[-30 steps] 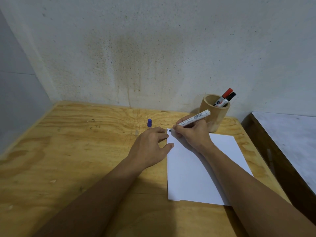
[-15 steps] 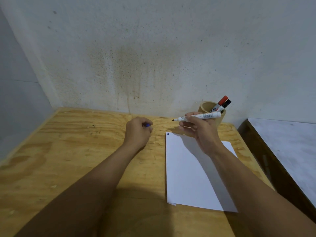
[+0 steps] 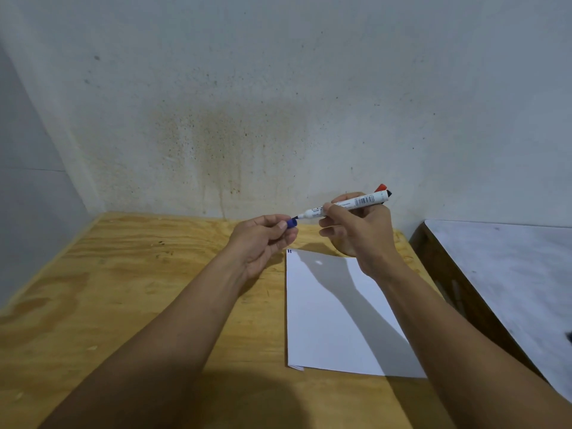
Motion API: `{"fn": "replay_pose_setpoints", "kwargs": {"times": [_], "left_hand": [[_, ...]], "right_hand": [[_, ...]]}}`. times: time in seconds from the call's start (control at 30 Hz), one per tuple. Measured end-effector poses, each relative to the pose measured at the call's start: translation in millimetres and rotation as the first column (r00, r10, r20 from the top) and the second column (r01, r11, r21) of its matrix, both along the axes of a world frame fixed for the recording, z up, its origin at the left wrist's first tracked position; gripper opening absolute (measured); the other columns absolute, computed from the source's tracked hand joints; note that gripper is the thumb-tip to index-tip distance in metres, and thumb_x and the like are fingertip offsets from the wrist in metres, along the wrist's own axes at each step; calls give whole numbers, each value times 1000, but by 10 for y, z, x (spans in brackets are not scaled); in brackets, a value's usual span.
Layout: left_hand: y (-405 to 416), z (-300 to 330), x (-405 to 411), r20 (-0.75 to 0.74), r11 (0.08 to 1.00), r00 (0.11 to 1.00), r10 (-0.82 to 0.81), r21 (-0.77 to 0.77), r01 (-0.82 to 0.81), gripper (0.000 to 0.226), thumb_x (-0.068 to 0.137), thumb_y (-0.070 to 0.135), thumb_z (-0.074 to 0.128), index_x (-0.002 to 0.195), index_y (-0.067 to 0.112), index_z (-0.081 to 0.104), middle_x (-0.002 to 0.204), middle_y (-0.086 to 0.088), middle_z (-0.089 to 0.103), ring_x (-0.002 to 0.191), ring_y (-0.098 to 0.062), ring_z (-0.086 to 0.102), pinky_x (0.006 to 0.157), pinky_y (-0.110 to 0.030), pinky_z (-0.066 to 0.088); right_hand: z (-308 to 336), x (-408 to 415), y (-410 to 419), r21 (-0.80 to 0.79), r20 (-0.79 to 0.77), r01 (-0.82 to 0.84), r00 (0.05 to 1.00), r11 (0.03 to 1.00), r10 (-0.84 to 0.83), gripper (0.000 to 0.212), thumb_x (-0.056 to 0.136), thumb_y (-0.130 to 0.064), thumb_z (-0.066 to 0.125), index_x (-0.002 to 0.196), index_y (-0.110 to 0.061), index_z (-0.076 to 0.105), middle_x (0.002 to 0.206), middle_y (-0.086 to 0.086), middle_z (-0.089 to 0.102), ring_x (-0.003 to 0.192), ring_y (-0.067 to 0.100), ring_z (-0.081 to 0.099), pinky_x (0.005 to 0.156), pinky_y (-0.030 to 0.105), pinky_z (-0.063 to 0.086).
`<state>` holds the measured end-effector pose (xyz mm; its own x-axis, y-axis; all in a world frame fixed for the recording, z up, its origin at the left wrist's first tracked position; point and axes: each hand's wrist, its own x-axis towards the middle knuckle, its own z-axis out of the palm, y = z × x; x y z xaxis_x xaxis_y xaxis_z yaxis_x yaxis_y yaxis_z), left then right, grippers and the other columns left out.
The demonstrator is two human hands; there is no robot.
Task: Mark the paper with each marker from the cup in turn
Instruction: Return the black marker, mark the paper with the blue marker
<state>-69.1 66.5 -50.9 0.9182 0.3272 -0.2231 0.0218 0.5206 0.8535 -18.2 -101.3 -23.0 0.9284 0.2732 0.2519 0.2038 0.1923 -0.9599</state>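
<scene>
The left hand (image 3: 263,239) pinches a small blue cap (image 3: 291,223) between thumb and fingers, raised above the plywood worktop (image 3: 123,274). The right hand (image 3: 359,230) grips a white marker (image 3: 346,206), its dark tip pointed at the cap's opening and just touching it. Below the hands, a white sheet of paper (image 3: 328,323) lies flat on the worktop, two short dark marks (image 3: 289,251) at its far left corner. Red and black marker ends (image 3: 381,187) show behind the right hand, the cup hidden.
</scene>
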Motion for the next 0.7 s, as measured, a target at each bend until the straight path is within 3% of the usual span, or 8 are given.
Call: {"fn": "replay_pose_setpoints", "kwargs": {"times": [0.33, 0.5, 0.6, 0.7], "left_hand": [[-202, 214, -46, 39, 995, 999, -34, 92, 31, 12, 83, -11, 58, 89, -6, 67, 81, -17, 69, 66, -18, 71, 63, -22, 59], [-328, 319, 0, 38, 984, 999, 6, 178, -13, 11, 82, -11, 61, 83, -3, 68, 76, -16, 70, 63, -17, 71, 63, -22, 59], [-498, 377, 26, 86, 980, 995, -43, 196, 26, 11, 78, -8, 67, 88, -4, 66, 75, -17, 69, 62, -20, 70, 64, -25, 61], [-674, 379, 145, 80, 909, 996, 33, 412, -64, 20, 76, 8, 76, 93, 4, 65, 81, -13, 70, 70, -22, 68, 68, -32, 60]], "right_hand": [[24, 1, -132, -121, 57, 34, 998, 992, -27, 17, 81, -8, 77, 87, 5, 69, 70, 8, 73, 62, 17, 69, 62, 35, 52], [62, 16, -231, -135, 64, 41, 997, 990, -32, 14, 83, -12, 75, 88, 1, 72, 78, 10, 72, 64, 10, 69, 60, 20, 55], [23, 41, -268, -217, 63, -12, 998, 976, 26, 10, 89, -17, 69, 86, -8, 71, 81, 9, 71, 75, 13, 68, 72, 28, 55], [46, 187, -371, -191, 45, 51, 998, 980, -44, 16, 94, -16, 62, 93, -3, 70, 88, 10, 70, 87, 21, 64, 73, 32, 52]]}}
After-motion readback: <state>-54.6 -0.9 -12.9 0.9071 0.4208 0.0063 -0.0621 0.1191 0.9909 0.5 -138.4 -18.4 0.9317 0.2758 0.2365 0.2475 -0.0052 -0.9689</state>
